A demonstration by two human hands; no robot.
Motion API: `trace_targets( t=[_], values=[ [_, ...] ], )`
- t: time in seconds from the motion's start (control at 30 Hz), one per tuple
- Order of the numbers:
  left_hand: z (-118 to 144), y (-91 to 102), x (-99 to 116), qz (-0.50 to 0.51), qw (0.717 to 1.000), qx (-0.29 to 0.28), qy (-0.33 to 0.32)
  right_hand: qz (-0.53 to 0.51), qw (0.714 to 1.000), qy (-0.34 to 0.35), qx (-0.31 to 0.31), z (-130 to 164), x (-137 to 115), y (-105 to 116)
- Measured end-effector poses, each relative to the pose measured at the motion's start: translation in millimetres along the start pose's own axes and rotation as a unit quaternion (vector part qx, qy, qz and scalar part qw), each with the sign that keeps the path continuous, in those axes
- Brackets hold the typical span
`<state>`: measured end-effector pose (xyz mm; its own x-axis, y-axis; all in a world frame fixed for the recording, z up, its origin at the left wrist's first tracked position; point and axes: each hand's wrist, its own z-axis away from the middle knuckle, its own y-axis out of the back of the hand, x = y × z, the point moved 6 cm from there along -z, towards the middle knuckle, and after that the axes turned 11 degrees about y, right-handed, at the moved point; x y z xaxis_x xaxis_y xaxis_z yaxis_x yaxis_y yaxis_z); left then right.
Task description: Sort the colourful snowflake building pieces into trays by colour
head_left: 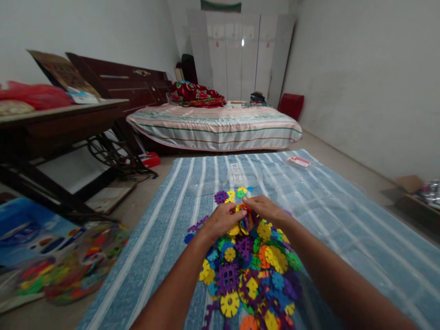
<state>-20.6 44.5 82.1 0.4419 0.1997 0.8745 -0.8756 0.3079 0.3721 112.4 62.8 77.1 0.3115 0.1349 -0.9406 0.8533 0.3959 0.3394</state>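
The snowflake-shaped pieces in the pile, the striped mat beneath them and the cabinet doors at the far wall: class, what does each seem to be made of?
Snowflake pieces: probably moulded plastic, with flat saturated colours, crisp notched edges and a matte to slightly glossy face.
Striped mat: seemingly woven cloth, soft and matte, with blue and white stripes and slight rumpling.
Cabinet doors: glossy white panels, perhaps laminate or painted board; a light reflects on them.

dim, soft light; edges stretched, blurred
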Motion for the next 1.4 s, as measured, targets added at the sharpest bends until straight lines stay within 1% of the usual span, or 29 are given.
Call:
trace_targets(
  t=[0.03,0.1,0.13,0.17,0.23,0.3,0.4,0.47,0.5,0.53,0.6,0.67,0.73,0.87,0.93,1.0,1.07,1.13,1.23,1.3,1.4],
  values=[
    [8.1,-5.0,3.4,-0.019,1.000,-0.018,-0.016,0.039,0.999,0.031,0.010,9.4,-1.7,4.9],
    [21.5,-12.9,5.7,-0.036,0.998,-0.048,-0.032,0.127,0.987,0.078,0.053,30.0,-2.8,15.7],
    [26.4,-13.8,4.9,-0.038,0.998,-0.045,-0.035,0.167,0.979,0.087,0.079,41.1,-1.4,20.9],
    [30.3,-12.2,3.2,-0.041,0.998,-0.029,-0.038,0.200,0.971,0.085,0.100,52.5,1.6,25.3],
    [36.5,-4.1,-2.5,-0.064,0.996,0.031,-0.046,0.253,0.957,0.049,0.134,74.7,12.1,32.4],
    [42.6,8.4,-10.9,-0.110,0.986,0.112,-0.057,0.293,0.942,-0.004,0.165,94.6,25.1,37.2],
    [53.4,29.5,-28.3,-0.194,0.950,0.235,-0.070,0.338,0.919,-0.075,0.186,113.2,44.1,37.4],
    [60.6,41.5,-42.8,-0.246,0.918,0.304,-0.063,0.354,0.912,-0.105,0.180,115.4,53.9,33.5],
    [63.4,45.7,-50.6,-0.271,0.904,0.327,-0.050,0.356,0.912,-0.109,0.171,113.4,57.2,30.7],
    [65.8,48.7,-58.3,-0.295,0.891,0.345,-0.031,0.355,0.914,-0.108,0.162,110.1,59.4,28.0],
    [68.9,50.6,-72.2,-0.330,0.871,0.363,0.016,0.350,0.920,-0.098,0.148,101.4,61.0,24.1],
    [69.7,46.5,-81.4,-0.344,0.864,0.364,0.049,0.339,0.926,-0.088,0.141,92.6,60.7,22.3],
    [68.1,38.7,-85.0,-0.344,0.864,0.363,0.055,0.322,0.933,-0.083,0.138,85.5,60.3,21.5],
    [59.4,24.4,-85.5,-0.330,0.871,0.361,0.044,0.277,0.951,-0.041,0.128,76.3,57.5,15.6],
    [53.9,20.9,-83.8,-0.312,0.880,0.357,0.031,0.263,0.956,-0.010,0.127,73.5,54.0,10.4],
    [47.5,19.1,-79.4,-0.285,0.895,0.342,0.010,0.254,0.960,0.017,0.119,70.5,48.7,2.7],
    [39.3,18.8,-73.0,-0.251,0.917,0.311,-0.004,0.236,0.965,0.035,0.107,67.3,41.0,-6.9],
    [28.9,20.0,-65.6,-0.214,0.938,0.271,0.000,0.218,0.971,0.055,0.088,64.3,30.3,-18.2],
    [11.1,20.3,-48.8,-0.182,0.962,0.205,-0.007,0.227,0.966,0.100,0.065,62.9,10.9,-34.7],
    [-0.6,16.4,-33.9,-0.194,0.968,0.158,-0.037,0.254,0.957,0.130,0.056,64.6,-0.2,-45.4],
    [-14.1,5.2,-13.5,-0.244,0.961,0.106,-0.075,0.290,0.942,0.169,0.022,69.4,-10.3,-65.6]
  ],
)
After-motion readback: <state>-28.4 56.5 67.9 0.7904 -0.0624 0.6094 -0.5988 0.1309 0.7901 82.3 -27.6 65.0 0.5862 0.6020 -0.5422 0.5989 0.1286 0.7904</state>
